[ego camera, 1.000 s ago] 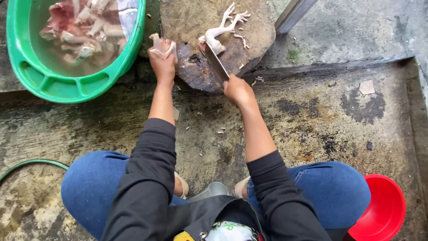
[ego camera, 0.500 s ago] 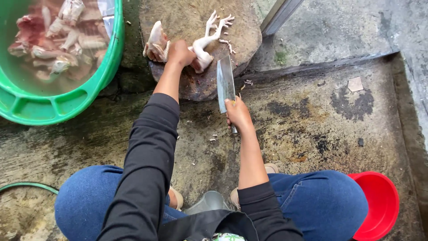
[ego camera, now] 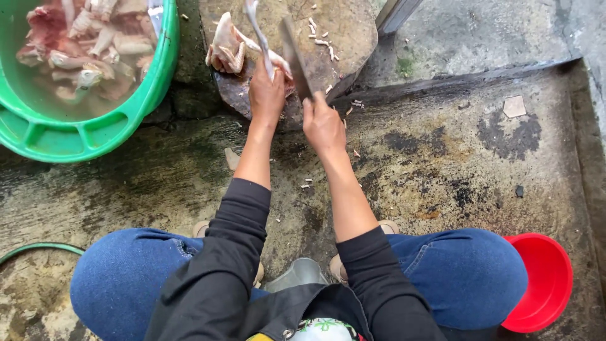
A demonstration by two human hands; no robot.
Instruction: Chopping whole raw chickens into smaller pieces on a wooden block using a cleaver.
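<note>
Chopping is what's in hand: the right hand [ego camera: 323,126] is wrapped shut around the handle of a broad steel cleaver [ego camera: 294,55], whose blade stands raised just ahead of that grip. The left hand [ego camera: 267,91] is closed on the lower end of a pale raw chicken foot [ego camera: 255,28], held against a round, dark-stained wooden chopping block [ego camera: 344,31] that sits on the wet concrete floor [ego camera: 442,158].

To do it well, the foot should be laid flat on the block rather than held up, and the left fingers pulled back, well clear of the blade. That grip sits very near the cleaver right now, so a slip could be nasty.

A cut chicken piece [ego camera: 226,49] lies just left of the left grip and is best kept out of the strike line. Further left sits a green plastic basin [ego camera: 95,136] of chicken parts in water. Small offcuts [ego camera: 320,41] are scattered beyond the blade.
</note>
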